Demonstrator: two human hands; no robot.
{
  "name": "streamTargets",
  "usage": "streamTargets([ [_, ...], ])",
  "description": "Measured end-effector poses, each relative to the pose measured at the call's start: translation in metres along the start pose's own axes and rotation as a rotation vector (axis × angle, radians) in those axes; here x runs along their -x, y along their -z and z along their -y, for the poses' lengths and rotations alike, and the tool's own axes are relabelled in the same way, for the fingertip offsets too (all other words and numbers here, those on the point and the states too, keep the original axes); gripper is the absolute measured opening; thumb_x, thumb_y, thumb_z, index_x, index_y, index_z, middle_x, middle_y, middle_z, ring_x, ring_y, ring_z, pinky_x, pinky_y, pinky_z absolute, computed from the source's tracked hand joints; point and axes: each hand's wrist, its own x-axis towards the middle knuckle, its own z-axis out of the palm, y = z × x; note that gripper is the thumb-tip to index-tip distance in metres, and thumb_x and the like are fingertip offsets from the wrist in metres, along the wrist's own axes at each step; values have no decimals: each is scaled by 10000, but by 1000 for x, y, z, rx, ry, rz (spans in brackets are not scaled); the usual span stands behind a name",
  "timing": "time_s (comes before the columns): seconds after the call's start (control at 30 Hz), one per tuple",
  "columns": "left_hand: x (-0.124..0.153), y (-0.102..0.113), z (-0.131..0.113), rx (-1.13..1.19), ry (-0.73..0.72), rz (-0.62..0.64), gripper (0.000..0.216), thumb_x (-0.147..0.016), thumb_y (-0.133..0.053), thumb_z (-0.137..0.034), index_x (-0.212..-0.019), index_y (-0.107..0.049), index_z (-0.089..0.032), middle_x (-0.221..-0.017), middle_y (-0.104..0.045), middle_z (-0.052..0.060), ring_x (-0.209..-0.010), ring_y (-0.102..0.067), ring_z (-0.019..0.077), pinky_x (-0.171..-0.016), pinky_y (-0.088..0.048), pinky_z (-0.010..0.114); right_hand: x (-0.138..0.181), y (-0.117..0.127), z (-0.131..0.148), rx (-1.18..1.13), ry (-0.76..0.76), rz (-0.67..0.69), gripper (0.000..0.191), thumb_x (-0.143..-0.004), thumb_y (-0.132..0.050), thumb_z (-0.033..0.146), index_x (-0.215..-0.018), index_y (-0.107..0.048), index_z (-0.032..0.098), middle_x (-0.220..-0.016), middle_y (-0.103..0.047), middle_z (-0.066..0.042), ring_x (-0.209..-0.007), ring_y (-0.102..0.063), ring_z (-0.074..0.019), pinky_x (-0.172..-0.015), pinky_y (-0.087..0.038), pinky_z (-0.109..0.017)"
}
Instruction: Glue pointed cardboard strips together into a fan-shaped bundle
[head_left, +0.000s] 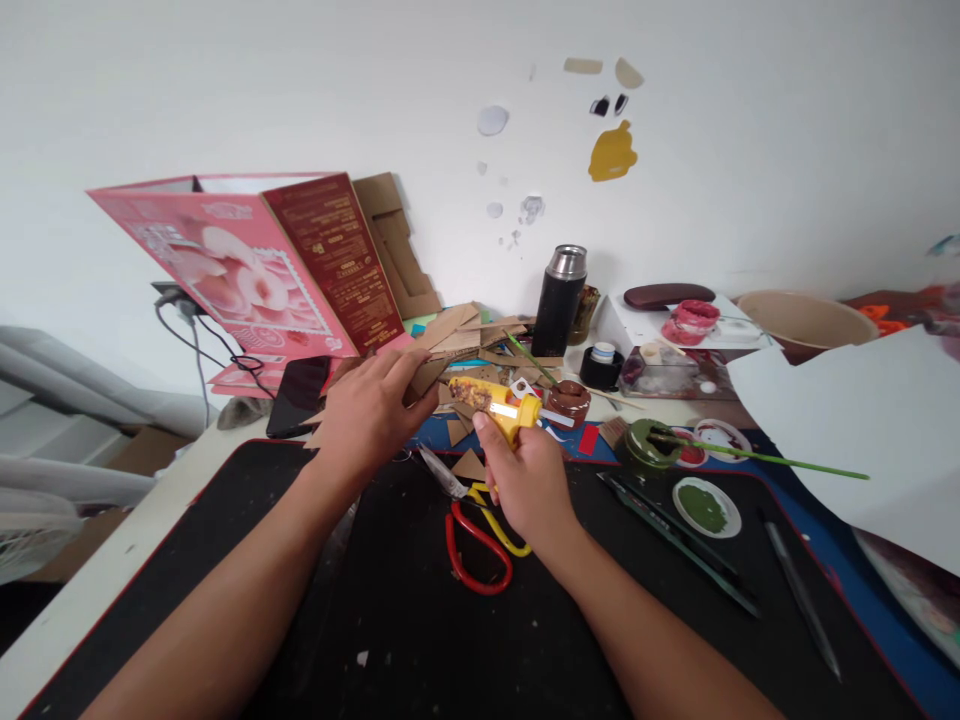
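My left hand (371,415) is closed around a brown cardboard piece (426,376), held above the black mat (225,560). My right hand (525,480) grips a yellow glue gun (499,402), its nozzle pointing left toward the cardboard piece. The nozzle tip sits just beside the cardboard's edge. Red and yellow scissors (472,520) lie on the mat between my wrists. More cardboard scraps (465,335) are piled behind my hands.
A pink box (247,265) leans at the back left beside a dark phone (298,392). A black flask (560,298), paint jars (570,400), a green paint lid (705,507), brushes (757,458), white paper (870,430) and a beige bowl (806,322) crowd the right.
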Motion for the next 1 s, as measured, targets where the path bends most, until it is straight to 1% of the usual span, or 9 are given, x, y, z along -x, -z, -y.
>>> streamTargets([
  [0.23, 0, -1, 0, 2, 4, 21, 368, -990, -623, -396, -1311, -702, -235, -1199, -792, 109, -1097, -747, 327, -899, -545, 432, 1, -2, -2, 10, 9, 3, 580, -1002, -541, 654, -579, -497, 260, -411, -496, 5, -450, -552, -170, -458, -376, -271],
  [0.37, 0, -1, 1, 3, -3, 14, 352, -986, -640, -383, -1300, -703, -236, -1206, -795, 100, -1107, -748, 324, -897, -543, 424, 0, -4, -5, 12, 22, 1, 583, -999, -542, 664, -581, -486, 261, -420, -508, 0, -448, -556, -169, -453, -376, -268],
  [0.53, 0, 0, 0, -3, -8, 8, 346, -999, -633, -396, -1301, -697, -239, -1207, -795, 95, -1091, -753, 318, -871, -545, 420, 0, -2, -3, 1, 11, -3, 561, -999, -552, 647, -598, -520, 256, -417, -508, 7, -440, -551, -166, -442, -374, -263],
  [0.67, 0, 0, 0, -1, -7, 15, 334, -1010, -613, -394, -1296, -698, -244, -1203, -795, 99, -1102, -752, 315, -873, -546, 414, 0, -1, -1, 7, 10, 4, 564, -1006, -538, 635, -587, -502, 259, -414, -500, 9, -427, -528, -158, -439, -368, -265],
  [0.87, 0, 0, 0, 9, 15, 16, 342, -979, -626, -368, -1295, -700, -261, -1196, -794, 97, -1096, -749, 319, -884, -548, 424, 0, -2, -2, 20, 22, 3, 551, -1005, -540, 634, -599, -501, 263, -417, -503, 4, -461, -565, -173, -447, -375, -267],
  [1.0, -1, 0, 0, -10, 5, 21, 354, -977, -635, -366, -1303, -698, -243, -1193, -792, 104, -1102, -750, 323, -887, -543, 423, 0, -3, -3, 33, 30, 5, 561, -1005, -546, 637, -588, -485, 268, -414, -504, 0, -465, -581, -181, -455, -381, -271],
])
